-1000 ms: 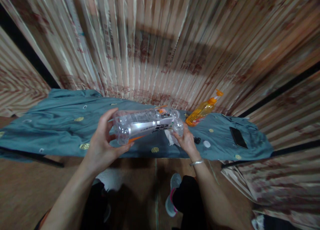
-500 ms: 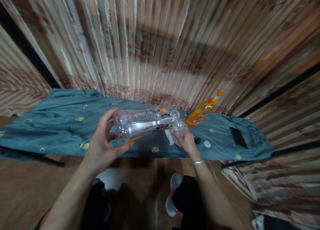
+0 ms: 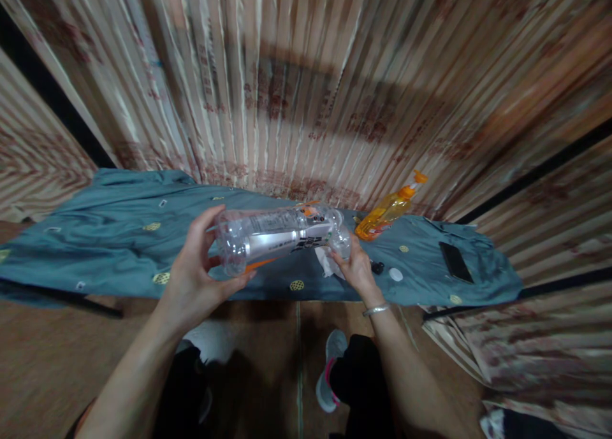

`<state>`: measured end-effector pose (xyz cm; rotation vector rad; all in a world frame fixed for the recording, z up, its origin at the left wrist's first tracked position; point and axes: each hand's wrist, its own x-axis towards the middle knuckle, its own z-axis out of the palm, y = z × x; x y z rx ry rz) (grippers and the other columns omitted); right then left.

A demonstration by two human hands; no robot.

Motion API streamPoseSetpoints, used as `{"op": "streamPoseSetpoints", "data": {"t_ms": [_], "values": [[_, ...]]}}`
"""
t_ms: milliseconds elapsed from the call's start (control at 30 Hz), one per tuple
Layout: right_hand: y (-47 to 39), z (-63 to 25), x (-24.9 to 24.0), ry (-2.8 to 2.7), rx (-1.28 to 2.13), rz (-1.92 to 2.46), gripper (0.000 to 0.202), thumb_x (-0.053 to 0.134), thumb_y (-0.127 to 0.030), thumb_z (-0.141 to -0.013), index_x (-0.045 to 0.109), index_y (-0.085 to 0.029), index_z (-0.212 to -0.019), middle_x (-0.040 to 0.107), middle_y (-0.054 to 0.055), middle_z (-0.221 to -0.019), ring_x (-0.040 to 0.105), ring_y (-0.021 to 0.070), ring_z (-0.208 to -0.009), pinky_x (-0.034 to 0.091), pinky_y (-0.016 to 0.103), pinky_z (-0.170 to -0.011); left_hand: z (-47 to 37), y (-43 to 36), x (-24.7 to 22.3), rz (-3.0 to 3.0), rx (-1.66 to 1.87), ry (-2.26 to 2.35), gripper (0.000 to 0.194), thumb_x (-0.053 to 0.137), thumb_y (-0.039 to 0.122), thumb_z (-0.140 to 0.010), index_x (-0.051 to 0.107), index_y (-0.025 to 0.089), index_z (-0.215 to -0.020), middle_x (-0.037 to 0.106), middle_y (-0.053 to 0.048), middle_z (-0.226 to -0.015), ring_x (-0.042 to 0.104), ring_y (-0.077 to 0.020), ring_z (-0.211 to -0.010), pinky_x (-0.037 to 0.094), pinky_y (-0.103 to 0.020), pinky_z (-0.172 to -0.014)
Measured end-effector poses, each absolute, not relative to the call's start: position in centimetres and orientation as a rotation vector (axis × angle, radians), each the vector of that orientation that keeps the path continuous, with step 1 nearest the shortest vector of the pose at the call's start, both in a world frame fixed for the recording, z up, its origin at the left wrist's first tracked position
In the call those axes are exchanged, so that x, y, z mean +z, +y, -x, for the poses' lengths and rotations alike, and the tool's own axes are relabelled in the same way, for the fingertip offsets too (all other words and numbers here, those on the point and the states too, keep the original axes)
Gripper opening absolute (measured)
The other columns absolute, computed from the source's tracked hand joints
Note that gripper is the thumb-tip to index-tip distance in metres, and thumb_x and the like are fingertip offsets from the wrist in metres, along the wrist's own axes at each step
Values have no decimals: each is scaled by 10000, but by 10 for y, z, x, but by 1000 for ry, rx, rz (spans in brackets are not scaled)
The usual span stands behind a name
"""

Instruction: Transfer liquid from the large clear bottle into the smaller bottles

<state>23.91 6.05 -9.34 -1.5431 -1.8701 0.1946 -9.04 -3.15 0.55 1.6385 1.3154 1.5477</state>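
Note:
A large clear plastic bottle [image 3: 272,238] with a silver, black and orange label lies sideways in the air over the cloth, between both hands. Its base end is in my left hand [image 3: 198,270], thumb below and fingers behind. My right hand [image 3: 356,267], with a silver bangle on the wrist, grips the narrower end at the right. Inside the bottle I make out no liquid. Just beneath that end, a crumpled white tissue [image 3: 326,262] shows beside my right fingers.
An orange pump bottle [image 3: 385,215] stands at the back right. On the blue-green cloth [image 3: 119,248] are a small black object [image 3: 377,267], a white disc [image 3: 396,274] and a dark phone [image 3: 456,262]. A striped curtain [image 3: 296,107] hangs behind; black poles flank it.
Almost nothing differs. Both hands keep the same hold on the bottle, and the view has shifted very slightly.

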Motion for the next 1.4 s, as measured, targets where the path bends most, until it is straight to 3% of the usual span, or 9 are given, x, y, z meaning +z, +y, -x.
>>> {"op": "streamPoseSetpoints", "data": {"t_ms": [633,1400], "values": [[61,-236,-93,-1857,240,1562,631,639,-374,-840,455,-161,-1404,676,176,-1292,682,336,-1153,548,491,-982,93,-32,6,-1586,1527,1357,978,885,335,-563,423,311,-1425,549,-125,-1407,596,-372,-1256,668,-413,-745],[65,-239,-102,-1879,191,1484,630,653,-358,-834,470,-140,-1396,680,194,-1275,673,349,-1169,545,498,-989,93,-35,8,-1530,1517,1373,969,864,320,-562,413,249,-1417,553,-143,-1398,599,-338,-1242,630,-354,-769]]}}
